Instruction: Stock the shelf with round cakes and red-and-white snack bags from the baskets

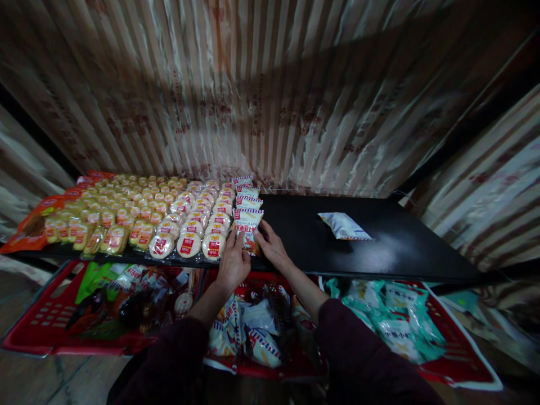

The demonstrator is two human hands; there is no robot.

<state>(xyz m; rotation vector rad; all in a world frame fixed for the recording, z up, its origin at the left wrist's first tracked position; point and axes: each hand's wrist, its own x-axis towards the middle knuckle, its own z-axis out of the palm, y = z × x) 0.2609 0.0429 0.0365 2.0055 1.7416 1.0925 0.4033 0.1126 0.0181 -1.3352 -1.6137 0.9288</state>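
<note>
A white snack bag with red print (247, 228) stands at the front of a row of like bags on the black shelf (291, 230). My left hand (233, 263) holds its left side near the bottom, with thumb and fingers close together. On the bag's right edge rest the fingers of my right hand (272, 246). Just left of the row are columns of round white packaged crackers (189, 244). Another white bag (343, 226) lies flat on the shelf to the right, apart from both hands.
Yellow packaged snacks (113, 239) and orange bags (31, 222) fill the shelf's left side. Below its front edge sit a red basket of mixed snacks (31, 332), a middle basket with white bags (240, 368) and a right basket with teal bags (475, 360). Striped sheeting (270, 112) hangs behind.
</note>
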